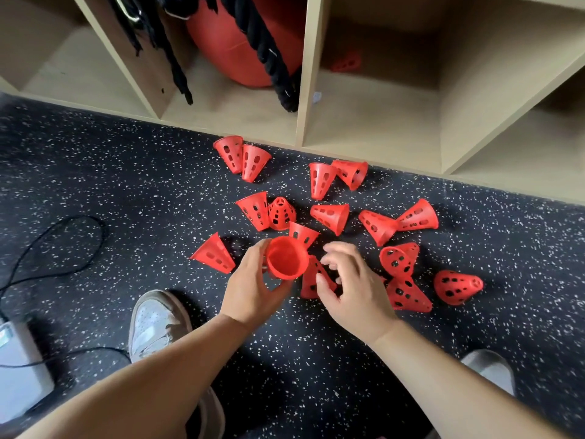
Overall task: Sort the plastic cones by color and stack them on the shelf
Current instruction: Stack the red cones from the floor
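Observation:
Several red perforated plastic cones lie scattered on the speckled black floor in front of a wooden shelf. My left hand grips one red cone with its wide mouth turned up toward me. My right hand hovers just right of it with relaxed, spread fingers over another red cone lying on its side. One more red cone lies deep in the shelf's middle compartment.
The left shelf compartment holds a large red ball and thick black ropes. A black cable and a grey device lie on the floor at left. My shoes are near the bottom.

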